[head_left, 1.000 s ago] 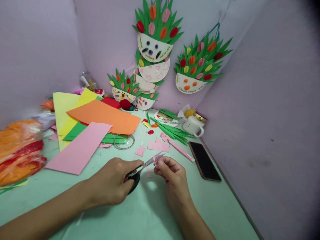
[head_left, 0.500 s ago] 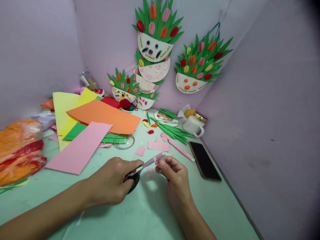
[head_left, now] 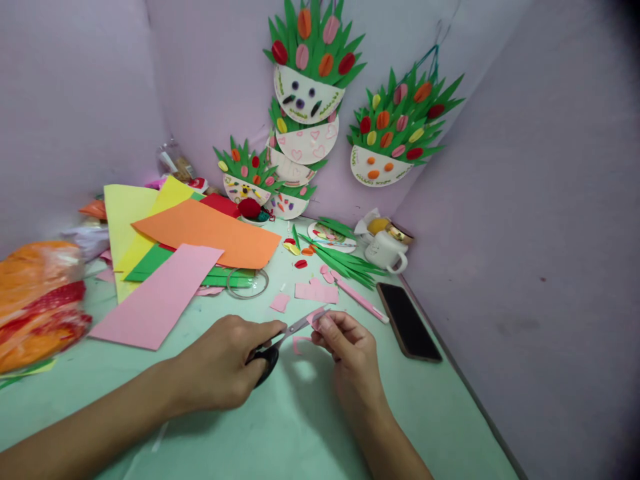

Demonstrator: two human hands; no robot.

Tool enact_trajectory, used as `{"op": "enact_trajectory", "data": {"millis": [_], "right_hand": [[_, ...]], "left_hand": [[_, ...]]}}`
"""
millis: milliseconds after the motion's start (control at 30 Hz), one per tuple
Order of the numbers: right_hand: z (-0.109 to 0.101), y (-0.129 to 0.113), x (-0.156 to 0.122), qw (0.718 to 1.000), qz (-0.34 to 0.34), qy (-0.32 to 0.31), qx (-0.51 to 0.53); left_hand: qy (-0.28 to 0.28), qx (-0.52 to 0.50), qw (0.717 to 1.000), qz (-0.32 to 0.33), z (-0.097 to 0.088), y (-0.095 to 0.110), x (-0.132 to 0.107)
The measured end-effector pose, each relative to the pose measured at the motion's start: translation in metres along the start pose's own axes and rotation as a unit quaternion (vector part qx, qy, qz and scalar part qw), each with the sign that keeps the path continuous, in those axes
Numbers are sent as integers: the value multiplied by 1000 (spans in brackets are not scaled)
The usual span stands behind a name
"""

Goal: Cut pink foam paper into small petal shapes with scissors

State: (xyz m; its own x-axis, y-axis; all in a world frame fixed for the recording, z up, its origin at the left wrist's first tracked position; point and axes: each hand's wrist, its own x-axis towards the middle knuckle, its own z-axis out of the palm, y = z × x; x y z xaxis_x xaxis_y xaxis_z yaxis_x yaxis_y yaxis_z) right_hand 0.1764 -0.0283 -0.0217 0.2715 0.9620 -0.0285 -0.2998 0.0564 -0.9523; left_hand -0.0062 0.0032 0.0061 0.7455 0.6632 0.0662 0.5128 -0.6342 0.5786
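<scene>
My left hand (head_left: 225, 363) is closed round the black handles of a small pair of scissors (head_left: 285, 337), whose blades point up and right. My right hand (head_left: 347, 350) pinches a small piece of pink paper (head_left: 316, 319) right at the blade tips. A curled pink offcut (head_left: 299, 344) lies on the pale green table (head_left: 300, 427) just below the blades. Both hands hover low over the table's near middle.
Pink (head_left: 160, 297), orange (head_left: 210, 233), yellow and green paper sheets lie at the left. Pink scraps (head_left: 315, 292), a pink pen (head_left: 363, 301), green paper blades (head_left: 345, 263), a white mug (head_left: 385, 252) and a black phone (head_left: 407, 321) sit to the right. Paper flower baskets (head_left: 395, 133) hang on the purple wall. A plastic bag (head_left: 35, 300) is far left.
My right hand has turned the pink piece slightly against the blades. The left hand and scissors have barely moved.
</scene>
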Motion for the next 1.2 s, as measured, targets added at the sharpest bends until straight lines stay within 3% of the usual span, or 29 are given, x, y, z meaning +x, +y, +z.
{"op": "enact_trajectory", "data": {"millis": [1200], "right_hand": [[3, 0, -1, 999, 23, 8, 36]], "left_hand": [[4, -16, 1000, 0, 5, -2, 1]]}}
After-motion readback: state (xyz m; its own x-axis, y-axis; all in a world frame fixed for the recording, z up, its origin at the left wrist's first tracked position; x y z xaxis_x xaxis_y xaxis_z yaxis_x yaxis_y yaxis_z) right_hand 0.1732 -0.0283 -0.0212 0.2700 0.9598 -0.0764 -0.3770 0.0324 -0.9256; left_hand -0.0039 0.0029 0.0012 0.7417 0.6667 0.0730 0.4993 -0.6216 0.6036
